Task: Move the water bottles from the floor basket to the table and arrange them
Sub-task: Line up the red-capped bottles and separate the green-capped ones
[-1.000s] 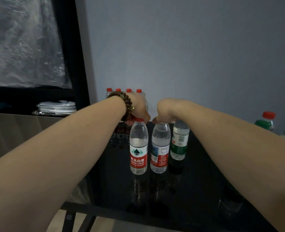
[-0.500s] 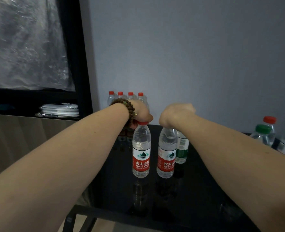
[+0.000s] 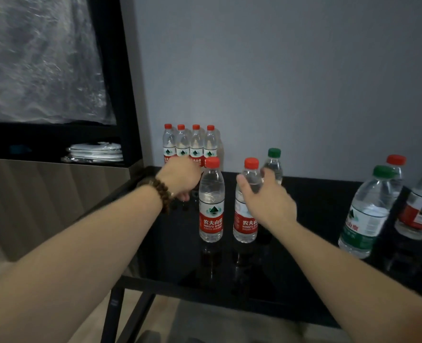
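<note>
Seemingly arranging: both hands, left hand and right hand, hover open, empty, beside two red-capped bottles mid-table; next, fetching more bottles.

Both forearms bare, no sleeves in view. Left hand: dark brown round-bead bracelet at the wrist, wound in more than one loop, one lighter, metallic-looking bead on it. Right hand: no rings, watch or glove visible.
</note>
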Tool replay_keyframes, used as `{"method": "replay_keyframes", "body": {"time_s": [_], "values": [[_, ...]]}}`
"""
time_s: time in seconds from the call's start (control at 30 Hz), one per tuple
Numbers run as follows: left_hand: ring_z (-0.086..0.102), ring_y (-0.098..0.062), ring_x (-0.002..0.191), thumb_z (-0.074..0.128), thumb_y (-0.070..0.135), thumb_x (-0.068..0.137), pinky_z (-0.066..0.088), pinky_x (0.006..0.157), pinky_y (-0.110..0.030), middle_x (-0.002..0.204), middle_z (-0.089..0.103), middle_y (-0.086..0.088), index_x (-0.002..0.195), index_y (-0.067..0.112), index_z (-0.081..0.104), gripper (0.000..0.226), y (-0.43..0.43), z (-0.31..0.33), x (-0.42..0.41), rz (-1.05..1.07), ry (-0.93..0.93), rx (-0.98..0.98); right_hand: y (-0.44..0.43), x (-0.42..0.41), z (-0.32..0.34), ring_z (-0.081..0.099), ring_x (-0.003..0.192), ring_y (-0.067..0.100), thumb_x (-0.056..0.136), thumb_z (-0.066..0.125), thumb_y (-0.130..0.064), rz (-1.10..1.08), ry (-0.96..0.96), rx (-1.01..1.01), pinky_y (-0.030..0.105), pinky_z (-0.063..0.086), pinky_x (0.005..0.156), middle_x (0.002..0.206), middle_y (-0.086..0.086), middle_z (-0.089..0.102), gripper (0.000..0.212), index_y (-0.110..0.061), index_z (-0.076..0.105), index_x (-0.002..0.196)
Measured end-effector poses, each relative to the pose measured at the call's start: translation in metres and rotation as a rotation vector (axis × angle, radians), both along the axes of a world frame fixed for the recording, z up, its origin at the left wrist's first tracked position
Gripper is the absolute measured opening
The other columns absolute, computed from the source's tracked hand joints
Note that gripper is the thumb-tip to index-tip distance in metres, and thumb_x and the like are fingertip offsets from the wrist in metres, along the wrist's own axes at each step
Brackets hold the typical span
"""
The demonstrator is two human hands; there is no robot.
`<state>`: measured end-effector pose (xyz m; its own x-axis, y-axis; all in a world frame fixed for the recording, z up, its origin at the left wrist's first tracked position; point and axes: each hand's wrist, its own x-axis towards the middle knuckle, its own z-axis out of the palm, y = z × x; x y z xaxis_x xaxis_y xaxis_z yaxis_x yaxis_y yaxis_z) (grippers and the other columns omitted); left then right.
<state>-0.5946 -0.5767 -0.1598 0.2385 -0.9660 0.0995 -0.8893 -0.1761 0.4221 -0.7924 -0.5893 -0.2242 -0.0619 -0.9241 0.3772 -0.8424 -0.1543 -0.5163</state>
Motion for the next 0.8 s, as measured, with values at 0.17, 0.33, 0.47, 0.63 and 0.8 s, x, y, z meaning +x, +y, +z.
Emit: {"method": "replay_keyframes", "body": {"time_s": [0.17,0.33,0.47,0.63,0.8], "values": [[0.068,-0.021,0.11,0.082,0.018,0.079,0.057,0.092,-0.033,0.119,0.068,-0.004,0.127,0.011,0.053,0.056,0.018,-0.114,0.002,-0.041,0.281,0.101,0.013,-0.019,-0.077,0.067,0.114,0.02,0.081,0.08,-0.053,0.139,-0.385,0.331,0.036,0.054,0.096,0.129,-0.003,0.068,0.079,-0.024,0.044,0.145],[0.063,-0.017,0.118,0.093,0.03,0.072,0.049,0.096,-0.028,0.13,0.064,0.001,0.136,0.015,0.047,0.08,0.022,-0.156,-0.023,-0.003,0.514,-0.098,0.012,-0.008,-0.098,0.065,0.121,0.02,0.079,0.087,-0.032,0.057,-0.282,0.312,0.038,0.054,0.101,0.131,0.0,0.067,0.067,-0.023,0.052,0.136],[0.061,-0.008,0.098,0.093,0.031,0.072,0.05,0.086,-0.024,0.111,0.064,0.008,0.119,0.019,0.052,0.063,0.013,-0.161,-0.027,0.051,0.584,-0.146,0.012,0.011,-0.099,0.065,0.117,0.022,0.076,0.087,-0.041,-0.025,-0.201,0.273,0.038,0.058,0.09,0.131,0.002,0.061,0.074,-0.019,0.045,0.134],[0.059,-0.007,0.093,0.093,0.029,0.072,0.048,0.08,-0.022,0.099,0.058,0.014,0.107,0.024,0.049,0.056,-0.011,-0.161,-0.019,0.091,0.585,-0.148,0.001,0.026,-0.1,0.067,0.106,0.019,0.08,0.081,-0.053,-0.066,-0.047,0.261,0.033,0.057,0.075,0.124,0.001,0.061,0.07,-0.018,0.043,0.128],[0.061,-0.007,0.095,0.091,0.026,0.075,0.049,0.083,-0.023,0.111,0.066,0.006,0.115,0.02,0.054,0.054,-0.039,-0.165,-0.013,0.099,0.58,-0.15,-0.021,0.04,-0.101,0.068,0.092,0.019,0.089,0.068,-0.058,-0.091,0.094,0.239,0.03,0.049,0.061,0.12,0.003,0.06,0.061,-0.017,0.039,0.124]]}}
